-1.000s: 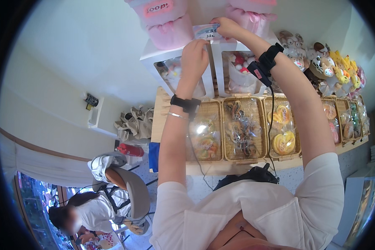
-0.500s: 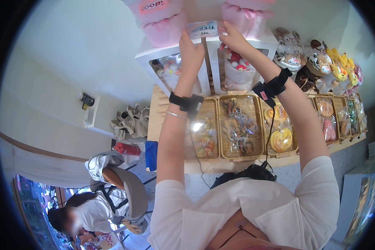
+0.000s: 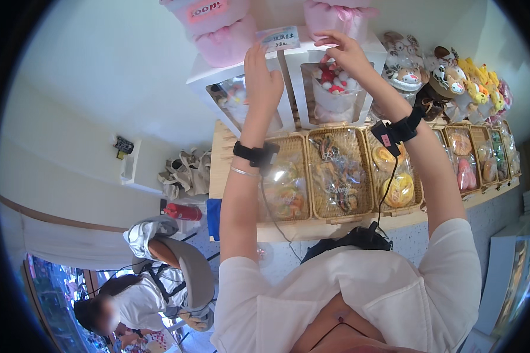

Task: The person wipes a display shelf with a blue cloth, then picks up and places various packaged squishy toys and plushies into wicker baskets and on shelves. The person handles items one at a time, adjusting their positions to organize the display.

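A small pale card with handwriting (image 3: 280, 38) stands on top of two white windowed boxes, between two pink fabric-wrapped bundles (image 3: 225, 42). My left hand (image 3: 264, 79) is open, fingers stretched upward and thumb apart. Its fingertips are by the card's lower left corner; whether they touch it I cannot tell. To the right of the card, my right hand (image 3: 347, 59) is open with bent, spread fingers, apart from the card and in front of the right white box (image 3: 306, 112). Behind that box's window sits a white-wrapped bouquet with red and white pompoms (image 3: 334, 88). The left white box (image 3: 282, 115) is partly covered by my left arm.
Wicker baskets (image 3: 343, 219) of bagged bread-like items line the wooden table (image 3: 216, 176) below my arms. Plush toys (image 3: 447, 82) stand at the right. Cables hang from both wrist straps. At lower left a person (image 3: 141, 300) sits on a grey chair (image 3: 188, 270).
Both hands have let go of the card, which now stands on the boxes slightly further left. My right hand has moved away to the right and its fingers have spread.
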{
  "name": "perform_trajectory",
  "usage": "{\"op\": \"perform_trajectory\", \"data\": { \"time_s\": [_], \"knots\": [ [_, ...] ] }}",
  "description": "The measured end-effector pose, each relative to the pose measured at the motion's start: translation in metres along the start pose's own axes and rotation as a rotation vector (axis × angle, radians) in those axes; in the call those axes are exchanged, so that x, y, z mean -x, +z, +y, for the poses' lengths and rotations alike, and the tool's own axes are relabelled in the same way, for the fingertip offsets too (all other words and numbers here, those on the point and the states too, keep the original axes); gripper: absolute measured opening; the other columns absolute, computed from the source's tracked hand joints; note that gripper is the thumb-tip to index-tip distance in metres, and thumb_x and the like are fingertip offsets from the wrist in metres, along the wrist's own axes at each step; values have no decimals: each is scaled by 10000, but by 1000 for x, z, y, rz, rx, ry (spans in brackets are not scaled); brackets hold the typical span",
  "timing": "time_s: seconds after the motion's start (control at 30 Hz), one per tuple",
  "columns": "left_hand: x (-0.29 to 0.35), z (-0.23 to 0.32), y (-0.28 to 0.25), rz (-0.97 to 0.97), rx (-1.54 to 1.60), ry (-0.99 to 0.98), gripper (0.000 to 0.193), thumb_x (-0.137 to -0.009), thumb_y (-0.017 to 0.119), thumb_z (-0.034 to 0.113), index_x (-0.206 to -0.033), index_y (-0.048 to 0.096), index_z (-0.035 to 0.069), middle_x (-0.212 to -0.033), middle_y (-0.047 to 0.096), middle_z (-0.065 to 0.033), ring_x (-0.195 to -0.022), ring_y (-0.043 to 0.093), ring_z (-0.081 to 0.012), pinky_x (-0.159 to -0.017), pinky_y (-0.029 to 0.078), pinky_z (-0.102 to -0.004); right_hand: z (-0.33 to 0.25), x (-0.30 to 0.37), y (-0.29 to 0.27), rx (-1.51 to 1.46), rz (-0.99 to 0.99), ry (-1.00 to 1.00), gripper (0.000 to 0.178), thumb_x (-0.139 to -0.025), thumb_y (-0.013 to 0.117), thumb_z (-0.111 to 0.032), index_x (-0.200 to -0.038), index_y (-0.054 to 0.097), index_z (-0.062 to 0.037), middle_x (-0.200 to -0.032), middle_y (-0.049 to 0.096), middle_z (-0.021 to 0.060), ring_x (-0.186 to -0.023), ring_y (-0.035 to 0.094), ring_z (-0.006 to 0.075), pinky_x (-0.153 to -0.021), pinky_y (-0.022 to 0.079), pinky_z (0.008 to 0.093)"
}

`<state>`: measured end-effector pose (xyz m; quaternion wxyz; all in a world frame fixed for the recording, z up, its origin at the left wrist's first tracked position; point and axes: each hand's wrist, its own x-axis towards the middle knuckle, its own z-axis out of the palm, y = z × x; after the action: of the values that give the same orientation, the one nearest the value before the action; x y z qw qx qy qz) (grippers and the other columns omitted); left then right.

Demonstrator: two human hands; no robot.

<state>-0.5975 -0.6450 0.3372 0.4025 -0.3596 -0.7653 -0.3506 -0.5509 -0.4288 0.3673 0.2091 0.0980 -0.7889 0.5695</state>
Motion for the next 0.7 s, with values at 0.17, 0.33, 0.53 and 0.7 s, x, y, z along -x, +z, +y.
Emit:
{"op": "perform_trajectory", "data": {
  "time_s": [0.17, 0.33, 0.53, 0.7],
  "knots": [
    [14, 3, 4, -79, -109, 96, 520, -735, 471, -10, -1255, 457, -33, -1309, 462, -192, -1235, 415, -365, -1062, 281, -486, 41, 37, -74, 345, 264, -194, 362, -821, 480, -38, -1171, 575, -54, -1213, 542, 109, -946, 582, 187, -790, 490, 310],
    [15, 10, 24, -107, -165, 169, 526, -730, 483, -14, -1254, 454, -41, -1303, 467, -191, -1234, 418, -358, -1063, 282, -491, 82, 47, -99, 822, 513, -257, 485, -815, 560, -151, -1280, 467, -52, -1236, 495, 178, -1107, 507, 307, -943, 411, 397],
    [18, 6, 36, -83, -148, 138, 553, -724, 507, 20, -1272, 452, -26, -1276, 485, -191, -1223, 434, -353, -1057, 299, -471, 101, 46, -94, 568, 302, -45, 793, -793, 597, -182, -1446, 178, -18, -1353, 415, 236, -1248, 426, 333, -1013, 346, 358],
    [17, 8, 31, -84, -131, 135, 547, -711, 508, 13, -1253, 453, -39, -1242, 498, -197, -1212, 441, -358, -1050, 309, -475, 83, 47, -84, 453, 240, 112, 816, -799, 579, -147, -1460, 114, -34, -1291, 473, 245, -1150, 521, 292, -899, 429, 325]
  ]
}}
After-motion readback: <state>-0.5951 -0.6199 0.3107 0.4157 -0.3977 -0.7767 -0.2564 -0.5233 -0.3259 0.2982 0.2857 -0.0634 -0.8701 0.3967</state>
